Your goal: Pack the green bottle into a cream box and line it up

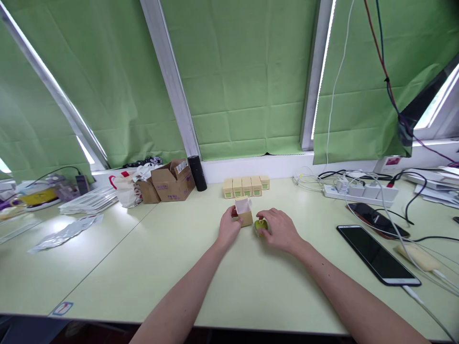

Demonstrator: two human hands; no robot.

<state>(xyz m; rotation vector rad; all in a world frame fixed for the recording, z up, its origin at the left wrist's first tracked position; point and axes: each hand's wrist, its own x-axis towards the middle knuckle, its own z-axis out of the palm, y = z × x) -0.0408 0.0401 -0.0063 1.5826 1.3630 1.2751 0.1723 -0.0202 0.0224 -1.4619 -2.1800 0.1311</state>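
Note:
My left hand (228, 227) grips the side of a small tan box (245, 213) that stands on the pale green table (186, 267) with its top flap open and upright. Right beside it, my right hand (278, 228) closes its fingers around a small yellow-green round item (261, 225) resting on the table next to the box. Just behind them, a row of several matching tan boxes with green labels (245, 186) stands near the window sill.
Brown cardboard boxes (172, 181), a white plastic bag (126, 187) and a black cylinder (197, 173) sit at the back left. Clear packets (66, 231) lie far left. A black phone (377, 255), a power strip (360, 190) and cables lie to the right.

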